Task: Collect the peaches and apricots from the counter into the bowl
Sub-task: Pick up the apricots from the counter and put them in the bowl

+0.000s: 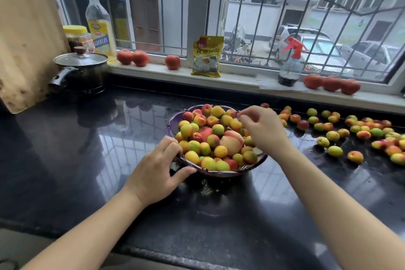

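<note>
A purple glass bowl (219,173) stands mid-counter, heaped with small yellow, green and red apricots (220,151) and two larger peaches (232,143). My left hand (153,173) grips the bowl's near-left rim, fingers over the edge and thumb below it. My right hand (264,130) hovers over the bowl's right side with its fingers loosely bent down towards the fruit; I see nothing held in it. Several more loose apricots (333,136) lie scattered on the black counter to the right of the bowl.
A lidded pot (81,68) and a wooden board (24,28) stand at the back left. On the sill are an oil bottle (99,26), a jar (76,37), a yellow packet (207,57), a spray bottle (289,66) and red round fruits (332,83).
</note>
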Demonstrator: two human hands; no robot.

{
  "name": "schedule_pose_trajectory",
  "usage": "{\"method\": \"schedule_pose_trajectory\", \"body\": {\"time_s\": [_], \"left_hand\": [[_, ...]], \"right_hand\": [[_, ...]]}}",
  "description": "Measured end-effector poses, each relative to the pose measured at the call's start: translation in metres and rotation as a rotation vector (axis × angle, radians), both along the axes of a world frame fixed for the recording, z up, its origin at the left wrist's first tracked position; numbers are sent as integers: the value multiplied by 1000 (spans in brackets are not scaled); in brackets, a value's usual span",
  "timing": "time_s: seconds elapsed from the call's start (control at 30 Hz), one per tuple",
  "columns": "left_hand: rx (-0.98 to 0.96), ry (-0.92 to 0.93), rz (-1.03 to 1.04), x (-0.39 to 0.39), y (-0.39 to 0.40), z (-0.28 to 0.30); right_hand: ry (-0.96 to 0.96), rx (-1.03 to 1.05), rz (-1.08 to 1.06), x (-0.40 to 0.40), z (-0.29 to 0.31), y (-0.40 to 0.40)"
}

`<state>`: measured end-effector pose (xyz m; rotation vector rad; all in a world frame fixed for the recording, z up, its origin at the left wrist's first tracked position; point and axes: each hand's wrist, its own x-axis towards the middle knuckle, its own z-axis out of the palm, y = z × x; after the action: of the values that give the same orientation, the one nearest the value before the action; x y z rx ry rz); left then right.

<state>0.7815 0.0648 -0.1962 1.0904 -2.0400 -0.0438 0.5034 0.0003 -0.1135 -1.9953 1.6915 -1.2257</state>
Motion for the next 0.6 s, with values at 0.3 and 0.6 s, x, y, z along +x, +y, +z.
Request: {"method": "schedule_pose_trajectory", "body": {"time_s": [0.3, 0.6], "left_hand": [[-115, -12, 48, -24, -2, -5], [-91, -30, 59, -25, 1, -4]], "right_hand": [[128, 155, -414, -107, -62, -33], [560, 276, -337, -133, -90, -95]]}}
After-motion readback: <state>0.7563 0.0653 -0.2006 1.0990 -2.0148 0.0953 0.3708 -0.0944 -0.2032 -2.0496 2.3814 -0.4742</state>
